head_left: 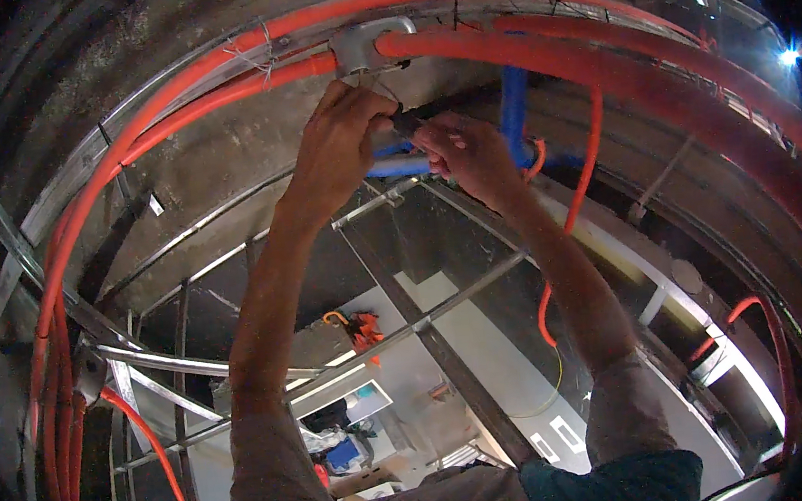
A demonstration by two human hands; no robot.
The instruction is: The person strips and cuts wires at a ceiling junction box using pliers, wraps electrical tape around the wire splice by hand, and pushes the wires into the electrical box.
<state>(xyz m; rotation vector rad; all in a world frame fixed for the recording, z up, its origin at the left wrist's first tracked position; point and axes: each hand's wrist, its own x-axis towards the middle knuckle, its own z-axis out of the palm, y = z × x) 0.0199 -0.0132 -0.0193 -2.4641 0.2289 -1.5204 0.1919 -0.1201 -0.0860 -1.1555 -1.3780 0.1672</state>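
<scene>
Both my arms reach up to a grey junction box [358,52] that joins orange corrugated conduits [299,70] under the ceiling. Thin wires [385,90] hang below the box. My left hand [339,141] is closed close beneath it, fingers pinched around something hidden, perhaps the wires. Beside it, my right hand [467,154] has its fingers curled on a small dark object [404,121], which bridges the gap between the two hands. Its exact kind is too dark to tell.
Blue pipes [514,97] run behind my right hand. A metal ceiling frame [416,316] spans below, with a room showing through it. Loose orange conduits [592,148] dangle at right and left. A bright lamp [789,56] shines at the far right.
</scene>
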